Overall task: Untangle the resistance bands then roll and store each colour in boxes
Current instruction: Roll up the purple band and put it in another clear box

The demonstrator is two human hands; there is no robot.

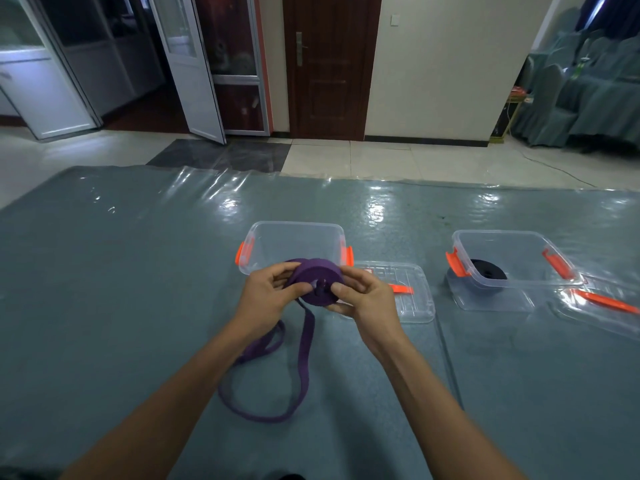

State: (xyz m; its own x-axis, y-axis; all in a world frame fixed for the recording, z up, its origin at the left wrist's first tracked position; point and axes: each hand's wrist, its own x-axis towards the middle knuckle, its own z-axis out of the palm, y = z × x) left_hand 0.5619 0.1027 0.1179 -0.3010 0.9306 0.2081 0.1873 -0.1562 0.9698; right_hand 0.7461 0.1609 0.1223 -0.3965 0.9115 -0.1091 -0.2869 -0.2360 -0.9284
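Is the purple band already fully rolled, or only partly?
Partly rolled: both hands hold a coil of the purple band, but a long loose tail lies looped on the table.

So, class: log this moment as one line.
left hand, right hand: rolling purple band | tail loose on table | black band boxed

Both bare forearms reach in from the near edge and converge toward the middle of the scene, wrists raised off the surface. The left hand [268,297] sits palm turned inward to the right, fingers curled, thumb pointing toward the other hand. The right hand [362,299] mirrors it, palm facing left, thumb forward and fingers wrapped from the far side. Both hands clasp the purple band roll [313,282] between them.
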